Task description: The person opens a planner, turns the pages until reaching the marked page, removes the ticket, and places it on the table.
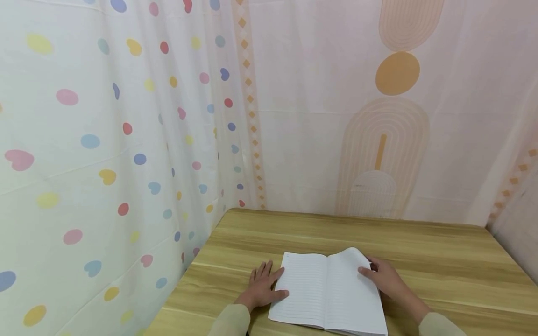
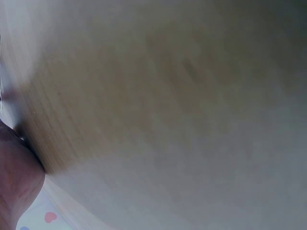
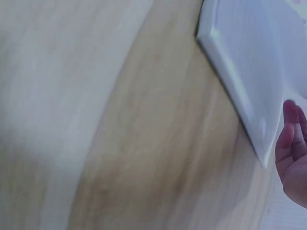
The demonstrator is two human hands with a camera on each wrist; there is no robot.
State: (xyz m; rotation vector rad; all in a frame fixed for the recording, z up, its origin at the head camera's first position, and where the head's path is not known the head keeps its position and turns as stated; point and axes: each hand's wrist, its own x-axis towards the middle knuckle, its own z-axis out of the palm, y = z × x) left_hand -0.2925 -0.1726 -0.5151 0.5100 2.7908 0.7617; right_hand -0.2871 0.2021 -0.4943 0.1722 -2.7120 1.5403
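Observation:
An open notebook [image 1: 304,289] with ruled white pages lies on the wooden table. My left hand [image 1: 261,287] rests flat at its left edge, fingers spread, the thumb and one finger over the left page. At the upper right edge, my right hand [image 1: 384,277] pinches a page [image 1: 350,284], thumb on top and fingers behind. That page's top corner curves up off the stack. The right wrist view shows the notebook's thick page edge [image 3: 235,84] beside curled fingers [image 3: 286,136]. Only a blurred part of the left hand [image 2: 19,177] appears in the left wrist view.
The wood-grain table [image 1: 294,228] extends behind and to both sides of the notebook. A curtain with coloured dots [image 1: 126,154] hangs along the left, and a pale curtain with arch patterns [image 1: 307,140] hangs behind the far edge.

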